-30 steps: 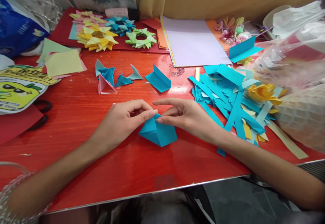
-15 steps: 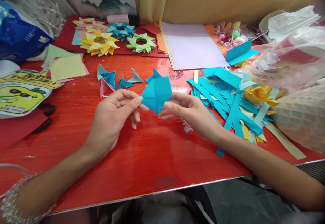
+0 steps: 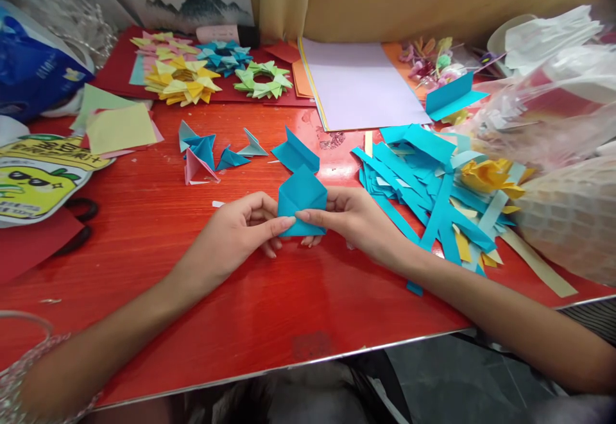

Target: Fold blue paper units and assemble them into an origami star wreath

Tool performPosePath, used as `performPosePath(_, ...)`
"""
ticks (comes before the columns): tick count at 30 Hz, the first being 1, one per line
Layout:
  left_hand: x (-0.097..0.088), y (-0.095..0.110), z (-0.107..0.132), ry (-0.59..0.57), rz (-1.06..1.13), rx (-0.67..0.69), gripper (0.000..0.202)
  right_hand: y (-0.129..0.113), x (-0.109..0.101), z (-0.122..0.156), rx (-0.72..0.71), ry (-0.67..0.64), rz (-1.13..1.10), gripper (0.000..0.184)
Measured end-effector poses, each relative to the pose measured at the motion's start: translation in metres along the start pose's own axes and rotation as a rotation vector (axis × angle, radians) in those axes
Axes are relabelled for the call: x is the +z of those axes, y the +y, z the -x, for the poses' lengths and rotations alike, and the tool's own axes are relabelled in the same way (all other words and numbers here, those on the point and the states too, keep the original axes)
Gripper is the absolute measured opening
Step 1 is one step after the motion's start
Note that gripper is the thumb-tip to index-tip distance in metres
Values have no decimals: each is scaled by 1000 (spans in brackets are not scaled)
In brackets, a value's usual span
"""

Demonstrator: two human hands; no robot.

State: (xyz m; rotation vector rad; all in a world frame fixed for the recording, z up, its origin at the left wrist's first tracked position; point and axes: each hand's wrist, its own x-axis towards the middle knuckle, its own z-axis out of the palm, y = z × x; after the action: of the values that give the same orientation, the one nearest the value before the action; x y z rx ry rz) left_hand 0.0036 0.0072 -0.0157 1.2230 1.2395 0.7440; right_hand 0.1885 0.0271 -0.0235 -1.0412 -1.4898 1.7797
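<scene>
A small piece of folded blue paper (image 3: 302,192) is held up over the red table, its top coming to a point and its lower edge straight. My left hand (image 3: 245,225) pinches its lower left part, thumb in front and fingers behind. From the other side my right hand (image 3: 356,219) grips it the same way, the two thumb tips nearly meeting. Just beyond lies a creased blue paper piece (image 3: 294,149). Left of that sit several small folded points, among them a pink one (image 3: 198,166) and a blue one (image 3: 233,157).
A heap of blue paper strips (image 3: 433,193) lies to the right, beside a netted, plastic-wrapped bundle (image 3: 568,219). Finished paper rings, such as a yellow one (image 3: 183,81), stand at the back near lilac sheets (image 3: 360,84). Yellow paper squares (image 3: 119,129) lie at left.
The blue paper has turned from a tilted diamond to a straight-bottomed shape and come slightly lower. Both thumbs have moved together onto its lower front.
</scene>
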Motion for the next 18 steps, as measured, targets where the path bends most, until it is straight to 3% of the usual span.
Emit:
performPosePath(5, 0, 0, 2, 148, 17, 112, 12, -2, 0, 1, 19, -6, 38, 24)
performPosePath(8, -1, -2, 2, 176, 0, 110, 14, -3, -2, 1, -90, 92, 97, 29)
performPosePath(13, -1, -3, 1, 242, 27, 156, 10, -4, -4, 1, -68, 62, 86, 27)
performPosePath(16, -1, -2, 1, 245, 56, 164, 12, -1, -4, 0, -97, 94, 0, 17)
performPosePath(18, 0, 0, 2, 234, 90, 168, 12, 1, -4, 0, -128, 102, -76, 20)
